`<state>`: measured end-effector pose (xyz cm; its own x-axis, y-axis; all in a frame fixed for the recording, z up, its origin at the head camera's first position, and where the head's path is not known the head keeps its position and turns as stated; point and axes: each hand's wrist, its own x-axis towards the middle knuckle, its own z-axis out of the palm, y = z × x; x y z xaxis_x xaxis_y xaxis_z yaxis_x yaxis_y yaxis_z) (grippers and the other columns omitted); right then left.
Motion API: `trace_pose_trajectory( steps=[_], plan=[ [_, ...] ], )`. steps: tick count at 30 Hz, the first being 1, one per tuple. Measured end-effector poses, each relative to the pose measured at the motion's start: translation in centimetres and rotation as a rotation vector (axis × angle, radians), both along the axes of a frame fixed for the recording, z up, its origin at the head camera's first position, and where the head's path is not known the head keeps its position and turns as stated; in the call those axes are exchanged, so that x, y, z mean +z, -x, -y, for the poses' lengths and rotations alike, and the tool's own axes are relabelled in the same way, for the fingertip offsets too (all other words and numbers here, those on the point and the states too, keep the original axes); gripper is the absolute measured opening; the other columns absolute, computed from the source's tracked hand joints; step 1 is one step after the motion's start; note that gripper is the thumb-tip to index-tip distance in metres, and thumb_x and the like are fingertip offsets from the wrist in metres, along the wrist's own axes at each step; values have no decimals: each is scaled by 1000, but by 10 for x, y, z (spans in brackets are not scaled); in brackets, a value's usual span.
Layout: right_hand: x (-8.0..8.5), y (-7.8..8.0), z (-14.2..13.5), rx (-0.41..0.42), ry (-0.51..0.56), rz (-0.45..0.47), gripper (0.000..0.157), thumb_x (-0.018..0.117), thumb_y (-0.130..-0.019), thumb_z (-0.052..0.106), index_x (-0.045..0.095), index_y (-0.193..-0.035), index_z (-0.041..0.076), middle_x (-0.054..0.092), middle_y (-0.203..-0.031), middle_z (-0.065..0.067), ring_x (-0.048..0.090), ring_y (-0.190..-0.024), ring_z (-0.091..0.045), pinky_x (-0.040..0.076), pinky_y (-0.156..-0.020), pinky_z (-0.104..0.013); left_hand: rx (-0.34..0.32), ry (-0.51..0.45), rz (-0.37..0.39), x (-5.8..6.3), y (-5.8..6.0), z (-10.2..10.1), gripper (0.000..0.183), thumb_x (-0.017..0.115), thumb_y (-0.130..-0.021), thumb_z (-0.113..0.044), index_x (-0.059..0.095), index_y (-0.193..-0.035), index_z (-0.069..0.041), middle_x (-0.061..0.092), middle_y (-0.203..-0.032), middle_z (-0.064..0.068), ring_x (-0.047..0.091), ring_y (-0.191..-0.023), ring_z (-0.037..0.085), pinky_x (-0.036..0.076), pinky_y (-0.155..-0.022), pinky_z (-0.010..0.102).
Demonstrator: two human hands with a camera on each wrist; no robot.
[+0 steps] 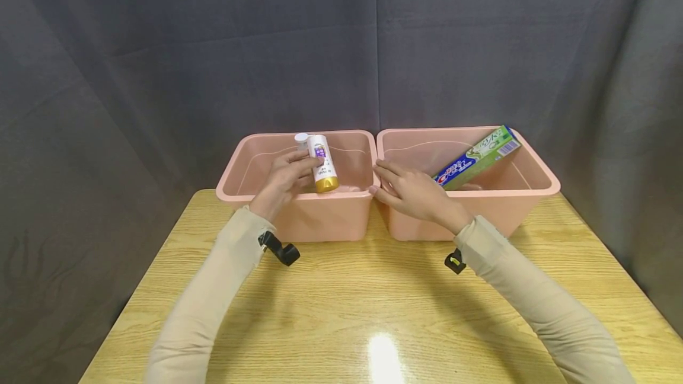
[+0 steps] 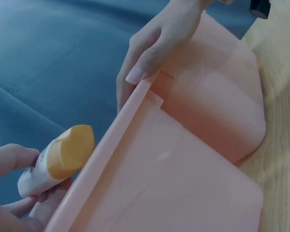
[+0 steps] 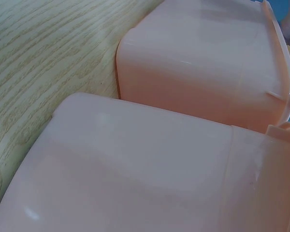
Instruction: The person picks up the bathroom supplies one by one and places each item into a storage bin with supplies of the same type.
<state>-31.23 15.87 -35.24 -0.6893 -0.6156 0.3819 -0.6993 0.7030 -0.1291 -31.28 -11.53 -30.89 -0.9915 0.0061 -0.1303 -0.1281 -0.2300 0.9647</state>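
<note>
My left hand (image 1: 285, 179) pinches a white bottle (image 1: 321, 156) with a purple label and a gold cap over the left pink bin (image 1: 299, 197). In the left wrist view the bottle (image 2: 53, 162) lies between thumb and fingers, its gold cap close to the bin's rim. Behind it, a small clear container with a white lid (image 1: 301, 137) shows, partly hidden by the bottle. My right hand (image 1: 413, 191) rests with extended fingers at the adjoining rims of the two bins and holds nothing.
A green and blue Crest toothpaste box (image 1: 475, 159) leans diagonally in the right pink bin (image 1: 501, 193), its upper end at the back rim. Both bins stand side by side on a wooden table (image 1: 331, 301). A dark grey curtain (image 1: 299, 46) hangs close behind them.
</note>
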Motion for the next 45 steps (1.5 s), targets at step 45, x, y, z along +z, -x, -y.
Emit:
trace_pose_trajectory(
  steps=[45],
  plan=[
    [1,-1,1,6,-21,-17,63,43,-104,49,48,-145,0,45,-149,-17,52,-127,-40,44,-103,-53,-74,119,52,-10,15,4,51,64,-91,6,47,-140,9,54,-134,26,66,-101,29,51,-96,38]
  ],
)
